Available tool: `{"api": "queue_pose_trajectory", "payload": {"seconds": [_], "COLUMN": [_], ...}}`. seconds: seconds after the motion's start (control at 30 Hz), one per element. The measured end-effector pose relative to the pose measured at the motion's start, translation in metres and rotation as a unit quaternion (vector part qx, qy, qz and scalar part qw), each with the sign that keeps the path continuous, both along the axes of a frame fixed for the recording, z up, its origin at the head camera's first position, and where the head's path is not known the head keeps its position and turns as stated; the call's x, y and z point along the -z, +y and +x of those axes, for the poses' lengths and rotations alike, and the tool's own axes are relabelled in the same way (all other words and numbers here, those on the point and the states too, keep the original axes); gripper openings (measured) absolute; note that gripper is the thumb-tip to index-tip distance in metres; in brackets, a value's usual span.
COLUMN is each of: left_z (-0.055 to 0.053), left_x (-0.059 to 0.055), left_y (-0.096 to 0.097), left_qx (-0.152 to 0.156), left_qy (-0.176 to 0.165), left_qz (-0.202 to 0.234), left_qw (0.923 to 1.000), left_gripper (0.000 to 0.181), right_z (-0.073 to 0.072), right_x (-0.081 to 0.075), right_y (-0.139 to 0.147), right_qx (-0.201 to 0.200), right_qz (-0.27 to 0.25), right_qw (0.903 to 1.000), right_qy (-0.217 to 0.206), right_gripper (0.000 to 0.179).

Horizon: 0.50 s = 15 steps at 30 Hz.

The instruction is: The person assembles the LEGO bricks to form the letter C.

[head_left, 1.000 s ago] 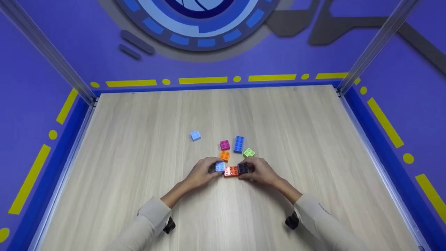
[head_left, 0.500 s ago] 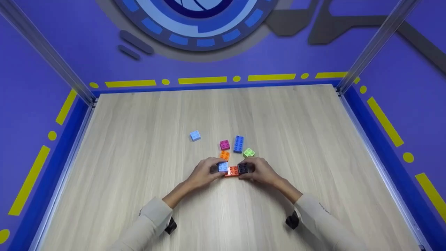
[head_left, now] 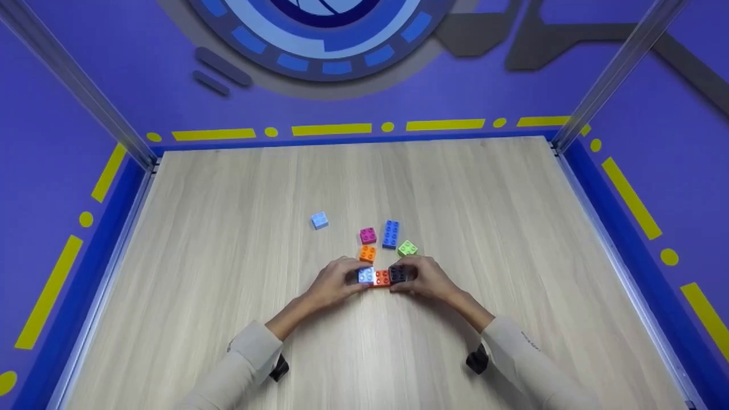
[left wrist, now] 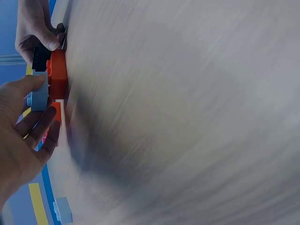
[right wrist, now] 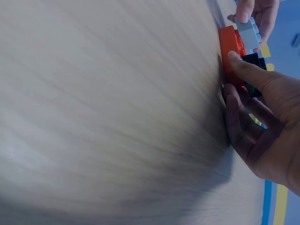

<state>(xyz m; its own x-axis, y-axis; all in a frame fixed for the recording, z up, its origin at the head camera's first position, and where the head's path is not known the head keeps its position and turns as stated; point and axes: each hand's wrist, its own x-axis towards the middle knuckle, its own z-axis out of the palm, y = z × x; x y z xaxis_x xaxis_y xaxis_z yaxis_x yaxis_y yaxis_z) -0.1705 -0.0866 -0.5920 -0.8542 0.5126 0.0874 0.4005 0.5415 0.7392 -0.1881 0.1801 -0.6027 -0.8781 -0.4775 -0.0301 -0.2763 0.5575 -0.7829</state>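
My left hand (head_left: 333, 285) pinches a light blue building brick (head_left: 365, 275) between thumb and fingers. In the left wrist view this brick (left wrist: 40, 96) sits over one end of a longer red-orange brick (left wrist: 58, 75), which rests on the table. Whether its studs are fully pressed in I cannot tell. A black brick (head_left: 397, 274) is on the other end of the red-orange brick, gripped by my right hand (head_left: 427, 279). The right wrist view shows the right thumb (right wrist: 243, 65) lying across the red-orange brick's side and the black brick.
Just beyond the hands lie an orange brick (head_left: 367, 253), a magenta brick (head_left: 368, 235), a long blue brick (head_left: 390, 234) and a lime green brick (head_left: 407, 248). Another light blue brick (head_left: 319, 220) is farther left. Purple-blue walls (head_left: 342, 108) enclose the wooden table (head_left: 228, 199).
My left hand has moved slightly right, bringing the light blue brick from beside the red-orange brick to over its left end. The right hand has kept its place on the black brick.
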Motion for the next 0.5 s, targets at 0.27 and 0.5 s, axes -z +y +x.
{"api": "queue_pose_trajectory", "payload": {"seconds": [0.27, 0.5], "left_z": [-0.0012, -0.0036], "left_x": [-0.0018, -0.0023], "left_y": [-0.0007, 0.0012], "left_qx": [-0.009, 0.000], "left_qy": [0.019, 0.054], "left_qz": [-0.027, -0.066], "left_qw": [0.9994, 0.9963], "left_gripper": [0.044, 0.043], "right_z": [-0.0016, -0.0003], "right_x": [-0.0007, 0.0000], "right_y": [-0.0015, -0.0009], "right_qx": [-0.001, -0.006], "right_qz": [-0.005, -0.010], "right_qw": [1.0000, 0.9999], "right_qy": [0.001, 0.002], "right_gripper": [0.045, 0.044]}}
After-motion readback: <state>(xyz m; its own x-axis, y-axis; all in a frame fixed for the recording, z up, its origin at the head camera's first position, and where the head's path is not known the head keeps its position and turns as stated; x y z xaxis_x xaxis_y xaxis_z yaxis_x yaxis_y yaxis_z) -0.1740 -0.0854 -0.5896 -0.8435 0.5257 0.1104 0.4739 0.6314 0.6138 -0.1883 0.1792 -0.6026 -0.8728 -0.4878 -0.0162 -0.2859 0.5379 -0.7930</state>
